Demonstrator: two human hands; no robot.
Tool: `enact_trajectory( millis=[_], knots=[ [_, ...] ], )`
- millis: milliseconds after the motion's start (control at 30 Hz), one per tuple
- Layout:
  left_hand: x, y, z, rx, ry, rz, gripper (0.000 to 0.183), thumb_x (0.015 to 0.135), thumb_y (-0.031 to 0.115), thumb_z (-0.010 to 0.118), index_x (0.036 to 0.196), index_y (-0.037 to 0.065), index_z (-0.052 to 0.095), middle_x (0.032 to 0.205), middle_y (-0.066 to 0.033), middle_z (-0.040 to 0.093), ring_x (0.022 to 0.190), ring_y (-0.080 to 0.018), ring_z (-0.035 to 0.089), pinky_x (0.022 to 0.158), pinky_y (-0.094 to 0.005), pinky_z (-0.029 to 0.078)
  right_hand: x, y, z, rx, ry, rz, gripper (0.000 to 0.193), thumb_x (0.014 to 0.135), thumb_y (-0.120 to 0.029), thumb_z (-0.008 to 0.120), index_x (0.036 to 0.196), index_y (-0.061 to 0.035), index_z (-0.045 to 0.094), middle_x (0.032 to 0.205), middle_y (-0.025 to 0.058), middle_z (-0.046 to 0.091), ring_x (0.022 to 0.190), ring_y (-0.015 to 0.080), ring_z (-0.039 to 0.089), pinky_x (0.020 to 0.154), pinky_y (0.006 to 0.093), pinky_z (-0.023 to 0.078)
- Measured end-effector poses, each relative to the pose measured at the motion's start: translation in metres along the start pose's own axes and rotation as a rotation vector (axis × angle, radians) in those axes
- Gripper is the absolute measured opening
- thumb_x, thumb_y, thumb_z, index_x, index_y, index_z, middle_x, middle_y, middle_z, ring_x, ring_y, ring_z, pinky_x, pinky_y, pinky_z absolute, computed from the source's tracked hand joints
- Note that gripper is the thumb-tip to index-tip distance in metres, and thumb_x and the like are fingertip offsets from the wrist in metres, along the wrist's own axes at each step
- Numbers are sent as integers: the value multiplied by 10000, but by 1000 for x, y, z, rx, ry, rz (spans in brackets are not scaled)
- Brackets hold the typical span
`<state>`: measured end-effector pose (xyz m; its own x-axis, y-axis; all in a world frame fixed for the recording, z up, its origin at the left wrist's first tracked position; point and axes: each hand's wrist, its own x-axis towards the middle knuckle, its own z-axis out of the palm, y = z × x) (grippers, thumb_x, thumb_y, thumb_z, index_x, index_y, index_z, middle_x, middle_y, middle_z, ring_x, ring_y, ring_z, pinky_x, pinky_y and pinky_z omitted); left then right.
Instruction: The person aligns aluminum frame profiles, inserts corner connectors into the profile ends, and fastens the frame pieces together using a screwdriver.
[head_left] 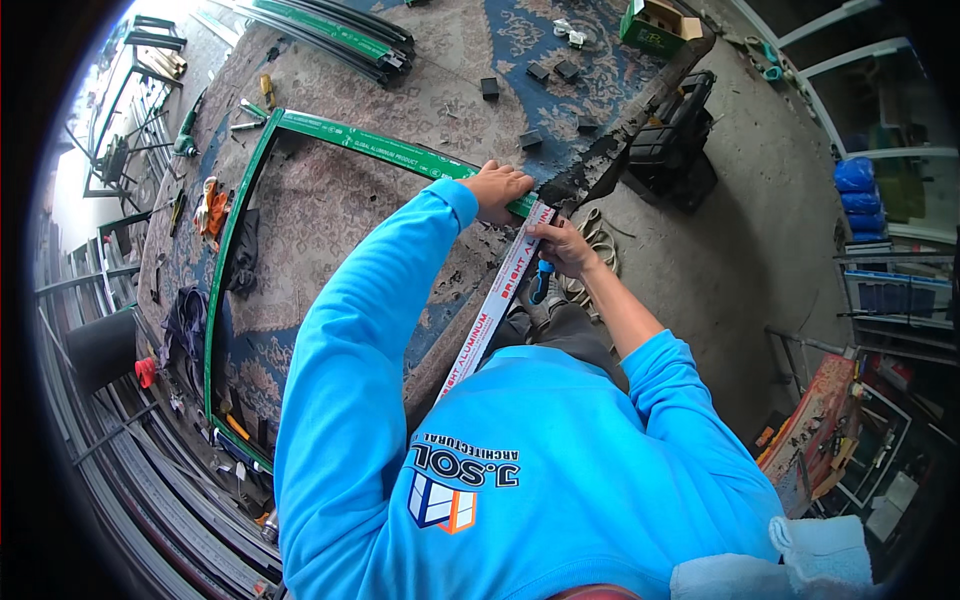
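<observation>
An aluminium frame lies on the carpet-covered table, its green-wrapped bars point(375, 148) meeting a white-wrapped bar point(497, 305) with red print at the near right corner. My left hand point(497, 190) is closed over the green bar just left of that corner. My right hand point(565, 247) grips the end of the white bar, thumb on its upper face. Just below its fingers a blue and black handle point(541, 283), seemingly a screwdriver's, points downward. Whether those fingers also hold it, I cannot tell; its tip is hidden. The white bar runs back toward my body, where my shirt hides its end.
Small black blocks point(489, 89) lie scattered beyond the corner. Dark profiles point(335, 35) rest at the far edge, a green drill point(187, 132) and orange gloves point(211, 210) at the left. A black toolbox point(672, 150) stands right of the table; long metal bars point(150, 480) fill the lower left.
</observation>
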<state>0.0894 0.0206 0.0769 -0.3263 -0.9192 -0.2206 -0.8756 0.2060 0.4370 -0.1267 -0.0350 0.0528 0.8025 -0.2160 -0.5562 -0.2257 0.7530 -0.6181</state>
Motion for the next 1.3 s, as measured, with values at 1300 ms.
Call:
enact_trajectory(
  millis=[1300],
  knots=[
    [-4,12,8,39,141,-20,621,574,259,787,1116,96,532,1070,-90,590,1099,-269,535,897,-417,391,23,40,14,27,379,-318,283,805,-226,711,1029,-71,633,848,-17,626,717,136,602,664,278,471]
  ],
)
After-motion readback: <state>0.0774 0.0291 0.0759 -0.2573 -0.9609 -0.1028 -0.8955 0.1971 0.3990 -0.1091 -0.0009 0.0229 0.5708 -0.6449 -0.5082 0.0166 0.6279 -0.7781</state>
